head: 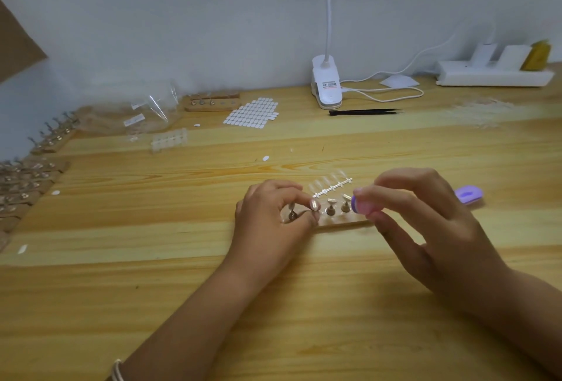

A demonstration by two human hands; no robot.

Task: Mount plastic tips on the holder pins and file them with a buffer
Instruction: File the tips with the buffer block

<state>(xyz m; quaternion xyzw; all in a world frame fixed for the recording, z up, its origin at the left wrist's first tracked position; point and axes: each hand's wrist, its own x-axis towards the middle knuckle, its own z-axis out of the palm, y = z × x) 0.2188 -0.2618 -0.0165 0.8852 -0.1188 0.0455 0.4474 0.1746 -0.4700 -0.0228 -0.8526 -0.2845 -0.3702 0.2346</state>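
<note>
Wooden holder block [340,223], middle of the table [182,259]: my left hand [273,216] pinches its leftmost metal pin [292,212], my right hand [425,222] pinches a pink-purple buffer block [363,207].

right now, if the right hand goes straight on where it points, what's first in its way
Likely the rightmost holder pin, just left of the buffer that the right hand pinches; depth unclear.

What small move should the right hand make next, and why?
Probably bring the pink buffer leftward to the top of the pin that the left hand pinches: the right hand holds the buffer beside the holder, not yet at that pin.
</note>
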